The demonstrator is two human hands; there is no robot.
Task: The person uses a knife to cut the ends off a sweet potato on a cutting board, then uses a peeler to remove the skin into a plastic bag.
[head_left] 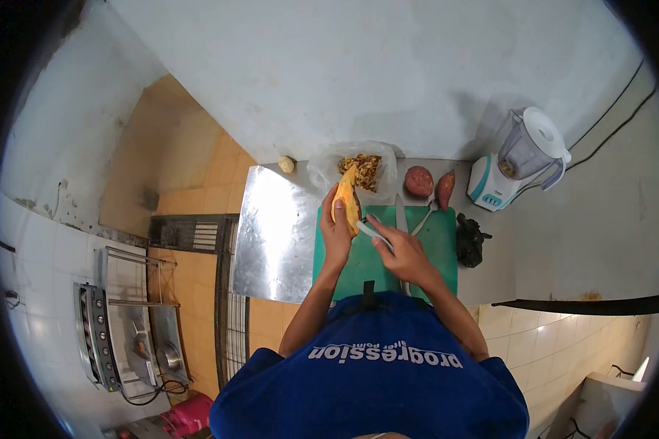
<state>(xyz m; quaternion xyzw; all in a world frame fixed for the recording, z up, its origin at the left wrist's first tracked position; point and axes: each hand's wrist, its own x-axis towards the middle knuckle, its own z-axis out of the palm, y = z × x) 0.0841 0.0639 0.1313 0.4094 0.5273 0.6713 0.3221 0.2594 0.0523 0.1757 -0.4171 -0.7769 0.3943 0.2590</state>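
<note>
My left hand point(335, 233) is wrapped round an orange-fleshed sweet potato point(349, 197), held upright above the green cutting board point(366, 272). Most of its visible side is bare flesh, with darker skin along the right edge. In my right hand point(406, 256) is a peeler point(375, 233) with a pale handle, its head close to the lower right side of the sweet potato. On the board lie a knife point(400, 214), its blade pointing away from me, and a silver utensil point(425, 218). A clear plastic bag point(318, 168) behind the board holds brown and yellow peelings point(365, 170).
Two reddish sweet potatoes point(419, 181) sit behind the board. A black plastic bag point(471, 240) lies at its right edge, and a blender point(491, 184) stands at the back right. A small pale round piece point(286, 164) rests near the wall. To the left is a shiny metal surface point(267, 241).
</note>
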